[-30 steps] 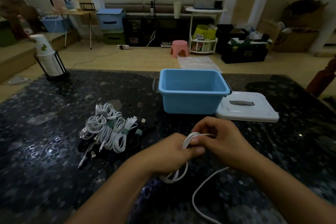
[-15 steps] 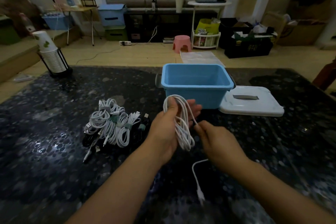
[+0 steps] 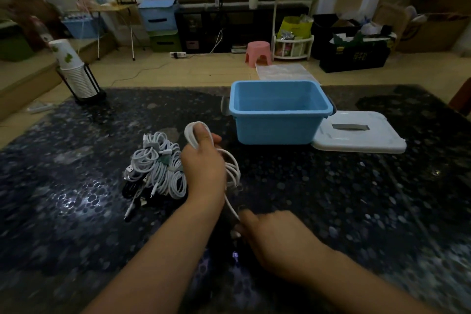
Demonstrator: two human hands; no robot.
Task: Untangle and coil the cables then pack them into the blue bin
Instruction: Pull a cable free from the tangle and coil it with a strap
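A white cable (image 3: 230, 168) is held in loops by the left hand (image 3: 204, 163), left of the blue bin (image 3: 277, 112); its loose end is pinched by the right hand (image 3: 275, 239).

No readable text, brand, number or sign anywhere in head view. Black crate (image 3: 354, 55) on floor, 1 o'clock: yellowish marks on front, too blurred to read. Top paper cup (image 3: 64, 55) of stack, 10 o'clock: green leaf-like print, no lettering made out. Yellow-green bag (image 3: 293, 27) on white shelf, 12 o'clock: no legible print. Blue bin (image 3: 279, 120), white lid (image 3: 356, 136): plain surfaces.
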